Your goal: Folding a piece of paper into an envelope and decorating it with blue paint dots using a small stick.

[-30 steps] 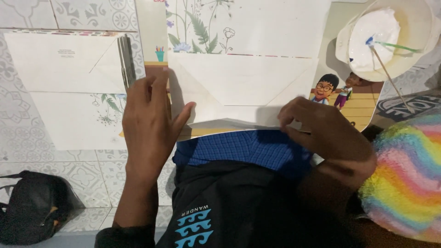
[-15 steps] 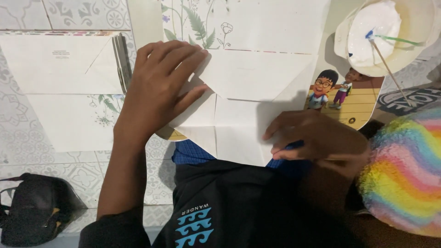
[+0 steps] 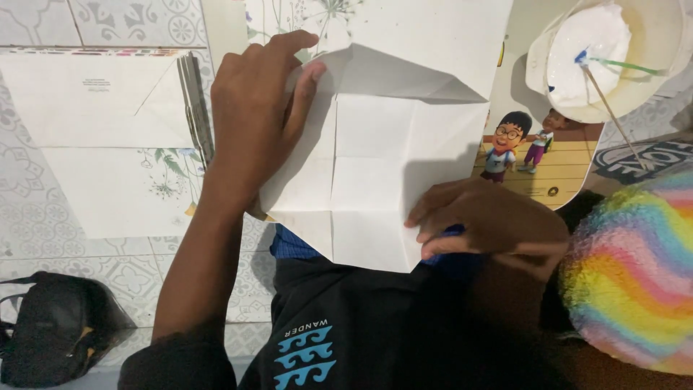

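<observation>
A white sheet of paper (image 3: 375, 173) with fold creases and a floral print at its top lies on a small cartoon-printed board (image 3: 556, 170) over my lap. My left hand (image 3: 256, 119) lies flat on the sheet's left part, fingers reaching up to the edge of a folded-down top flap. My right hand (image 3: 491, 224) rests at the sheet's lower right edge, fingers bent and pressing the paper there.
A stack of finished white envelopes (image 3: 101, 101) and a flat floral sheet (image 3: 123, 191) lie on the tiled floor at left. A white bowl of glue (image 3: 610, 54) with a stick stands at top right. A black bag (image 3: 54, 328) sits bottom left, a rainbow fluffy thing (image 3: 635, 274) at right.
The sheet's lower flap has been unfolded toward me, now showing its white creased inside. My left hand slid up to the top flap; my right hand moved down to the lower right edge.
</observation>
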